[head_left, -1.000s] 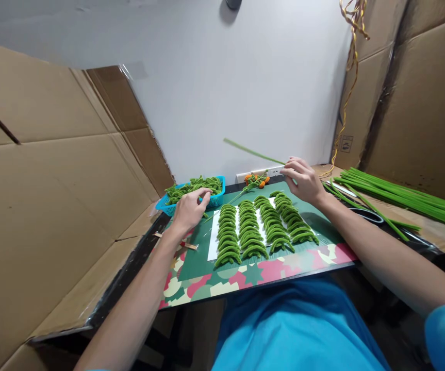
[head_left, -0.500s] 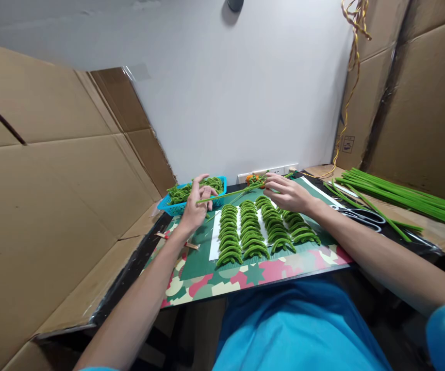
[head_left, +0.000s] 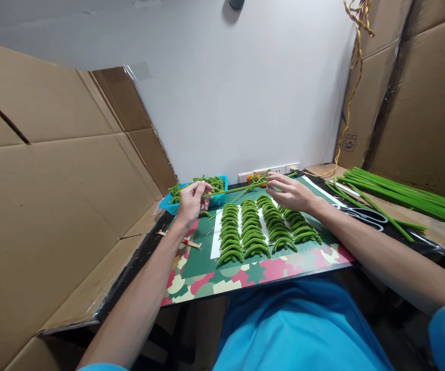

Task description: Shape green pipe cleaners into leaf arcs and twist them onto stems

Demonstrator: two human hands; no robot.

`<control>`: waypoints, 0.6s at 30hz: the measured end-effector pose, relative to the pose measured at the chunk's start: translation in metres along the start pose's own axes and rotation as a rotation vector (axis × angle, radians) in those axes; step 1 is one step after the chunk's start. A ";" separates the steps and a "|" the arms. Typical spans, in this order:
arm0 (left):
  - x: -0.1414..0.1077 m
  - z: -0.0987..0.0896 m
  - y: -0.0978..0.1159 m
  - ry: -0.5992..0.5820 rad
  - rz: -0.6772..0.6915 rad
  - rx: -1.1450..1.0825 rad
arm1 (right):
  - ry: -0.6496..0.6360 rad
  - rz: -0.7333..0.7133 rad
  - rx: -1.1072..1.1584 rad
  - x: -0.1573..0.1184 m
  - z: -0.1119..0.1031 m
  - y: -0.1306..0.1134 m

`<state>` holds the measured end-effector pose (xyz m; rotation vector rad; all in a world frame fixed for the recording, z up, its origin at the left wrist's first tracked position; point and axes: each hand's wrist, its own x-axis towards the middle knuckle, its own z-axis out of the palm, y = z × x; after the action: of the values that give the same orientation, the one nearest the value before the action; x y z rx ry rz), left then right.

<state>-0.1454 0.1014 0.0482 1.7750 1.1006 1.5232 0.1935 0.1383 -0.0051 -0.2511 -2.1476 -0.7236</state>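
Observation:
A straight green pipe cleaner stretches level between my two hands above the table mat. My left hand pinches its left end, beside the blue basket. The fingers of my right hand are closed round its other end, and a short length pokes out beyond them. Below lie several rows of curved green pipe cleaner pieces on white paper. The blue basket, at the back left, is heaped with more bent green pieces.
Scissors and a bundle of long green pipe cleaners lie at the right. A small wrapped stick is on the mat's left side. An orange and green item sits near the wall socket. Cardboard walls flank the table.
The fingers of my left hand, spread before, have closed on the left end of the pipe cleaner. My right hand has stayed nearly in place.

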 end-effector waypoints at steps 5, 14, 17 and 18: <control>-0.006 0.005 0.002 -0.129 0.018 0.138 | -0.017 0.084 0.017 -0.002 -0.003 0.001; -0.004 0.001 0.003 -0.266 -0.101 0.080 | 0.014 0.092 -0.038 -0.004 -0.001 0.002; -0.004 0.003 0.004 -0.283 -0.186 -0.052 | -0.006 0.142 -0.005 -0.004 0.000 0.001; -0.004 0.004 0.004 -0.291 -0.211 -0.083 | -0.018 0.159 0.004 -0.004 -0.001 0.000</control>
<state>-0.1410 0.0961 0.0490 1.6996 1.0259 1.1286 0.1966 0.1385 -0.0076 -0.4229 -2.1182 -0.6278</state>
